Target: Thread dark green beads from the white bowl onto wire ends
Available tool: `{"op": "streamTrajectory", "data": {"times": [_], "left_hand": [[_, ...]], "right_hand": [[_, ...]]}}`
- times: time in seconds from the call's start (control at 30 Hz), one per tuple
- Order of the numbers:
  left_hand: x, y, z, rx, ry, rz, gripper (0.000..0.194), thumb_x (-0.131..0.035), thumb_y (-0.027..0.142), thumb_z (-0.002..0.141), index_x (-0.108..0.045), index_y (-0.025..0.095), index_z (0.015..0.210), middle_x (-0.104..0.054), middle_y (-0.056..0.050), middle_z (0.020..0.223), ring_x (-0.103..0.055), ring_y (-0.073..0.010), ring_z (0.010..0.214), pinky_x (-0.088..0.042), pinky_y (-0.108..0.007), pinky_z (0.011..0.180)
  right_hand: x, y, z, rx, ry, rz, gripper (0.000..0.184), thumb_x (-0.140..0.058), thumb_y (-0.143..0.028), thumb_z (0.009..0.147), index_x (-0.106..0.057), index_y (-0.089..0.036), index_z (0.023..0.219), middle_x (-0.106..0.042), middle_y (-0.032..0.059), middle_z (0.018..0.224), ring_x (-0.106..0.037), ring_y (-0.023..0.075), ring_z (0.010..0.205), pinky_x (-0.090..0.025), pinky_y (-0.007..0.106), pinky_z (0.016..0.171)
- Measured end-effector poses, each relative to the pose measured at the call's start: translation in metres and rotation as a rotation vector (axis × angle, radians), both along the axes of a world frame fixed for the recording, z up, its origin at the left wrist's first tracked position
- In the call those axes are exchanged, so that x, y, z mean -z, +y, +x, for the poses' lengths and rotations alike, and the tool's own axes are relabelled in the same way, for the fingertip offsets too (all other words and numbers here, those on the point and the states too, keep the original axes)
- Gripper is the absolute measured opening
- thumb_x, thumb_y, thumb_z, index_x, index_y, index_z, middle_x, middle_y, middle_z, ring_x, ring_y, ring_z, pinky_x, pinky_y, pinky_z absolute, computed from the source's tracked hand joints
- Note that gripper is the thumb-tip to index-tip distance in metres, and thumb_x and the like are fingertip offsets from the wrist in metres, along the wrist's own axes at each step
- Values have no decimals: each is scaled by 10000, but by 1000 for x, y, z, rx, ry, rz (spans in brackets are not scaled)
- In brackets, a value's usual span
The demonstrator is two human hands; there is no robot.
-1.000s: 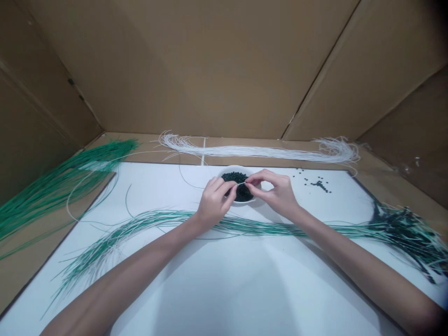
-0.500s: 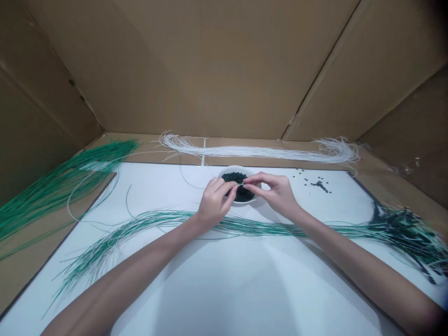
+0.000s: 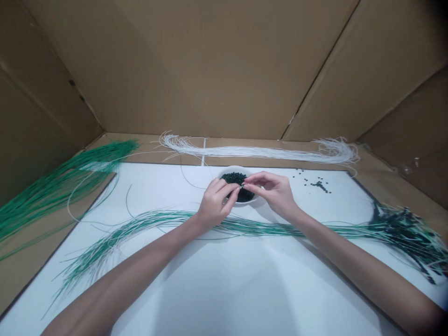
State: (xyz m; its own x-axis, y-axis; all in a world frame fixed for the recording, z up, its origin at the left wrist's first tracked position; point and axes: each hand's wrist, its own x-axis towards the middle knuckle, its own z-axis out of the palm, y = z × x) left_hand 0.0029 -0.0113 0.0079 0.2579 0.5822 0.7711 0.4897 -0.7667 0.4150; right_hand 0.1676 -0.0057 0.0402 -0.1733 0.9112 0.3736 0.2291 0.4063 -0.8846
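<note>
Over a white bowl [image 3: 257, 199] of small dark beads [image 3: 234, 178], my two hands meet at the fingertips. My left hand [image 3: 217, 198] is closed, pinching a thin pale wire [image 3: 241, 187] whose short end pokes out toward the right. Behind that hand a thin strand curves away across the white board. My right hand [image 3: 275, 191] pinches thumb and forefinger together at the wire's end. Whatever sits between its fingertips is too small to make out against the dark beads.
Loose beads [image 3: 319, 185] lie right of the bowl. A green-and-white wire bundle [image 3: 262, 227] crosses the board [image 3: 224, 289] beneath my forearms, its dark beaded ends [image 3: 409, 238] at right. White wires [image 3: 252, 151] lie along the back, green wires [image 3: 70, 182] at left. Cardboard walls [image 3: 196, 70] enclose the space.
My right fingertips have shifted very slightly at the wire's end. My left hand keeps its pinch in nearly the same place over the bowl.
</note>
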Motion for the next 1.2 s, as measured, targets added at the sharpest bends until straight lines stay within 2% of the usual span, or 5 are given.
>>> {"op": "streamTrajectory", "data": {"times": [0.8, 1.2], "left_hand": [[0, 0, 0, 18, -16, -3, 106, -476, 159, 797, -580, 146, 815, -537, -20, 669, -426, -116, 644, -394, -250, 627], [2, 1, 1, 5, -1, 7, 114, -480, 161, 791, -591, 145, 815, -509, -18, 642, -418, -117, 635, -390, -248, 612]], "right_hand": [[0, 1, 0, -7, 29, 23, 75, -675, -227, 636, -656, -190, 698, -663, 15, 717, -601, 143, 687, -486, 259, 636], [-5, -3, 1, 8, -114, 103, 96, -639, -268, 676, -655, -186, 723, -658, 28, 719, -589, 153, 679, -464, 280, 628]]}}
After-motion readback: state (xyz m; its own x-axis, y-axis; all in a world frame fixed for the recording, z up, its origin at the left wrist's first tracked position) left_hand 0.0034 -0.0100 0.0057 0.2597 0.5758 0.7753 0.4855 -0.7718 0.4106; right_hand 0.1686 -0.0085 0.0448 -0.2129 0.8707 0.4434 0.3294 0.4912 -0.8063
